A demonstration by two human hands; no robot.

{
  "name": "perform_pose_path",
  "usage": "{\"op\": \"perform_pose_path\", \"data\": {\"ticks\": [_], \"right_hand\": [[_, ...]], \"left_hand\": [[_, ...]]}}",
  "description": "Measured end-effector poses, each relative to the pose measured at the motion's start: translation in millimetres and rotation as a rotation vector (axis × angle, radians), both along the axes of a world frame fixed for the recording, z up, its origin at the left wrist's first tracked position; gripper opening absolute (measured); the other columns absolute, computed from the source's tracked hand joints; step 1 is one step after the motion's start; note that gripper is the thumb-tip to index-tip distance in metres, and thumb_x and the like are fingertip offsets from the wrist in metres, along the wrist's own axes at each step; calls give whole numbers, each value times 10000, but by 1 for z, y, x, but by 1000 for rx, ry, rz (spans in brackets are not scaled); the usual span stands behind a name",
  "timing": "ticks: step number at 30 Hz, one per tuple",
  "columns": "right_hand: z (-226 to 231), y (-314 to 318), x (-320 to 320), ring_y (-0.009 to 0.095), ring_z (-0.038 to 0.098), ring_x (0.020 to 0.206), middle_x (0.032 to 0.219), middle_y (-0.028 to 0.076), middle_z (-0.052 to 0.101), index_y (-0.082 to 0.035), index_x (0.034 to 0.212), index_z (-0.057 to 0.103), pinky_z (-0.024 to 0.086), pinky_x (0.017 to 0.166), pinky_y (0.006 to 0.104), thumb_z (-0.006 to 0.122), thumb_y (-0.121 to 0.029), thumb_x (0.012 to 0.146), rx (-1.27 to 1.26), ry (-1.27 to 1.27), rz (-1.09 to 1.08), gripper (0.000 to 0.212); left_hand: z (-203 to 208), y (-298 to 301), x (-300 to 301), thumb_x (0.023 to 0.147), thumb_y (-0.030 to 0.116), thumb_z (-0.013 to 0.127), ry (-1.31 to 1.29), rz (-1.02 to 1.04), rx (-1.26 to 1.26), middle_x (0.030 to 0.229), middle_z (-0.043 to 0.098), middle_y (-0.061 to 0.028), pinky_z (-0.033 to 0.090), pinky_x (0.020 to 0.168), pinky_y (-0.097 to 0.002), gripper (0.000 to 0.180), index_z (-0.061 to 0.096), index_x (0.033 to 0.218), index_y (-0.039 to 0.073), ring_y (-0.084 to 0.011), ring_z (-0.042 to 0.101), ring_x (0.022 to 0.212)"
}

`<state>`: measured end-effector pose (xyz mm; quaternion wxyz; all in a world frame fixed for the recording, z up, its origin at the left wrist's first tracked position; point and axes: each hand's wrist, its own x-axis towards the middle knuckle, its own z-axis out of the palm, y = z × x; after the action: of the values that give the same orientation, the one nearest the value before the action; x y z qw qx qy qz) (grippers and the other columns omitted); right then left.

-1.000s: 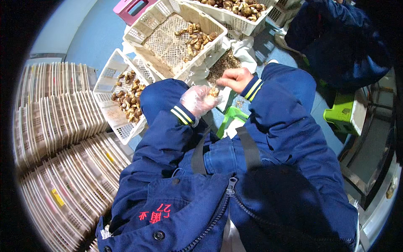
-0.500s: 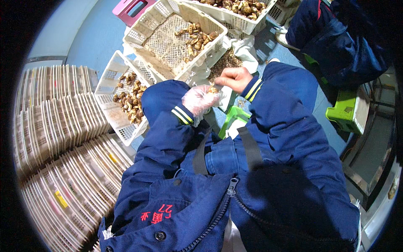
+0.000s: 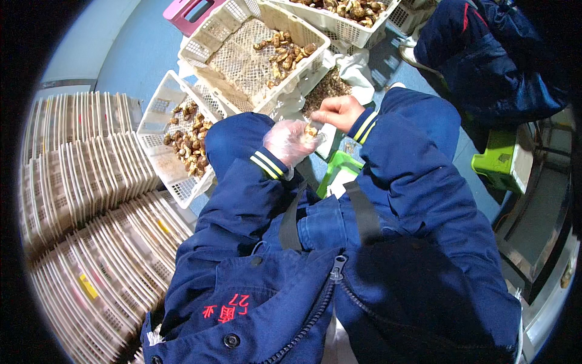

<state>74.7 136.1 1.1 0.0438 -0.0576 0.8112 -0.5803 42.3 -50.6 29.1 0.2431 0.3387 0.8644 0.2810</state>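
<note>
My left hand [image 3: 285, 144], in a clear plastic glove, is closed around a small pale mushroom [image 3: 310, 131] with its end poking out by the thumb. Just to the right, my bare right hand [image 3: 341, 113] is in a pinch, fingertips close to that mushroom. Whatever sits between those fingertips is too small to make out. Beneath and beyond the hands, brown trimmings [image 3: 327, 92] lie on a white sack [image 3: 362, 90]. Brown mushrooms [image 3: 291, 57] lie along the right side of a large white plastic crate [image 3: 236, 57] in front of me.
More mushrooms [image 3: 193, 142] fill part of a tilted white crate [image 3: 159, 109] at left. A full crate [image 3: 359, 37] stands behind. Stacked crates [image 3: 97, 242] line the left. A green stool [image 3: 500, 161], another person's leg [image 3: 479, 67] and a pink stool [image 3: 182, 18] are nearby.
My left hand has turned slightly, and more of the mushroom's pale end shows. My right hand stays nearly in place. The other person's leg at upper right has shifted a little.
</note>
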Motion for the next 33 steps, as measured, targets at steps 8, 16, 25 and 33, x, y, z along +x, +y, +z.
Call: {"op": "perform_pose_path", "data": {"ticks": [8,16,25,33], "right_hand": [[9,-4,-4,85,492,555,584,46,560,-22,733,614,419,540,265,638,-196,806,49,66,-12,191],[10,3,-3,130,488,497,545,91,521,-17,716,606,403,496,292,645,-198,789,201,113,-75,199],[3,10,-6,192,541,483,534,99,550,-39,641,610,435,501,328,656,-271,764,191,103,-94,266],[5,1,-3,198,576,555,611,109,597,-46,718,632,459,562,313,654,-310,765,117,-4,26,269]], "left_hand": [[0,-2,-1,703,335,673,204,-41,-35,540,533,-134,429,495,-368,266,625,692,73,-306,547,520],[-4,-2,-3,721,335,644,108,-57,-41,607,574,-147,453,537,-377,254,636,742,81,-320,572,578],[-6,-2,-4,720,374,616,191,-98,-202,611,582,-138,467,555,-405,302,615,679,75,-324,582,601],[4,2,0,676,369,623,424,-110,-298,666,619,-108,489,599,-398,281,610,646,90,-283,611,654]]}}
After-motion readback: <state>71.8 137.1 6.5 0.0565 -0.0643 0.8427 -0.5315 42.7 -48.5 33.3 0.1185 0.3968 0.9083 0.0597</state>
